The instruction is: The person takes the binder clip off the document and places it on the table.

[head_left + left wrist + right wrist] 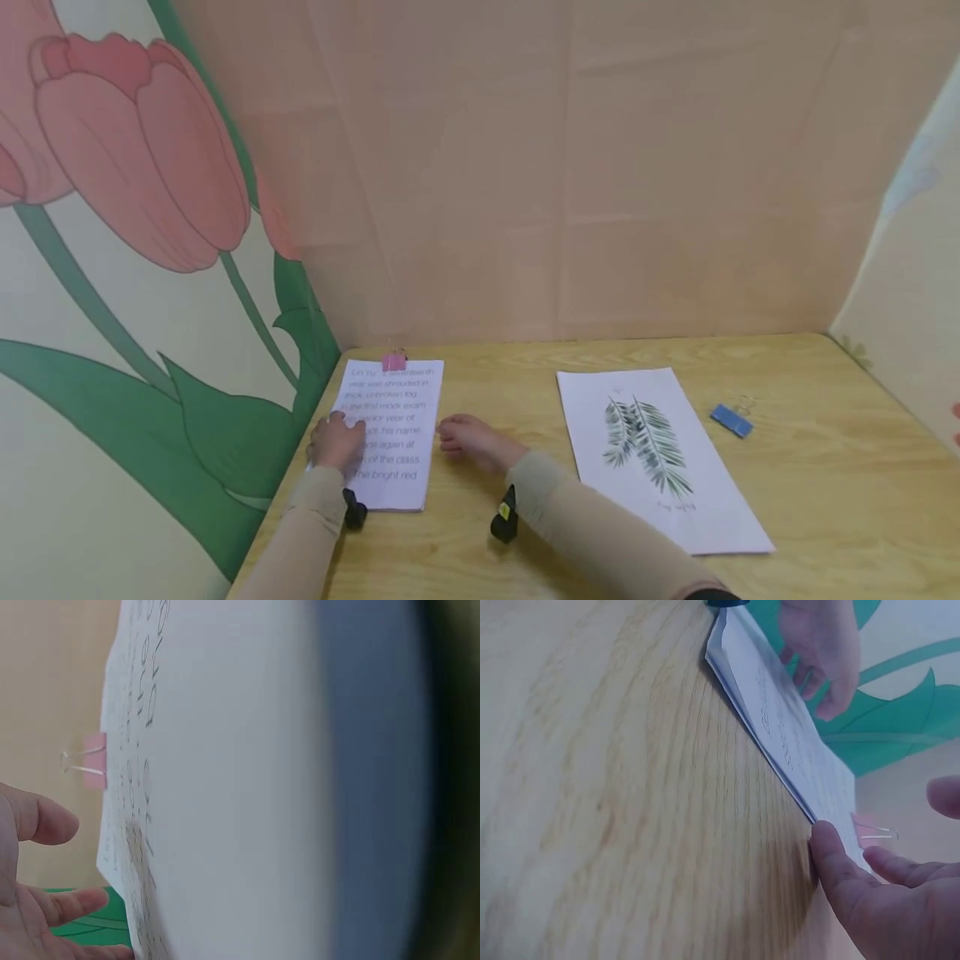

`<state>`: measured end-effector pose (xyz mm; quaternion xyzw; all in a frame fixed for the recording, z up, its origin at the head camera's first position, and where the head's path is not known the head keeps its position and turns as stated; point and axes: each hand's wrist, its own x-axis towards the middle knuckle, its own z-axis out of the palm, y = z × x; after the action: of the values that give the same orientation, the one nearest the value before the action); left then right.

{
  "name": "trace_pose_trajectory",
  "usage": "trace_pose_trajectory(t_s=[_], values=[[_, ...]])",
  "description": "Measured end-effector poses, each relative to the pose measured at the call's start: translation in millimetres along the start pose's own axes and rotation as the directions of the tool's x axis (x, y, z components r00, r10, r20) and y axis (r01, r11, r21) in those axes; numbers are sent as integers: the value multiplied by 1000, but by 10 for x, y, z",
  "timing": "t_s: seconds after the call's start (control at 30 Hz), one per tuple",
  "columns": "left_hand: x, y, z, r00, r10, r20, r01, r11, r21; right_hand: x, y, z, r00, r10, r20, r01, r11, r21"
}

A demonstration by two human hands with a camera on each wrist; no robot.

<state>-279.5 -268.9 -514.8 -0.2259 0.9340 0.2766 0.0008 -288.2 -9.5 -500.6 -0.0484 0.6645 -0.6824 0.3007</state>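
On the left of the table lies a stack of white sheets (397,492) printed with large text. A pink binder clip (393,362) sits at its top edge, its wire handles pointing away. My left hand (336,442) is at the stack's left edge; in the left wrist view its thumb and fingers (79,904) are spread, pinching nothing. Beside the right edge is my right hand (476,440). In the right wrist view its fingers (832,851) extend loosely by the stack's edge, the thumb apart; whether they touch the paper I cannot tell.
Right of my right forearm lies a sheet with a green palm-leaf picture (600,383). A blue binder clip (731,421) rests farther right on the wooden table (840,467). A tulip-patterned wall covering (247,367) borders the left side, and a plain pinkish one (570,208) the back.
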Motion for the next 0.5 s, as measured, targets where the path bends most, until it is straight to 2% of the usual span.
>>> trace_pose_trajectory(t_s=[0.2,0.37,0.5], values=[[-12,15,-19,1000,-19,10,19,999,-28,-13,4,20,1000,-3,22,1,997,83],[-13,12,-19,1000,-26,14,27,998,-54,-15,-4,51,998,24,55,-32,988,148],[-25,12,-15,999,-22,32,24,997,-68,-33,9,51,998,31,51,-39,983,177]])
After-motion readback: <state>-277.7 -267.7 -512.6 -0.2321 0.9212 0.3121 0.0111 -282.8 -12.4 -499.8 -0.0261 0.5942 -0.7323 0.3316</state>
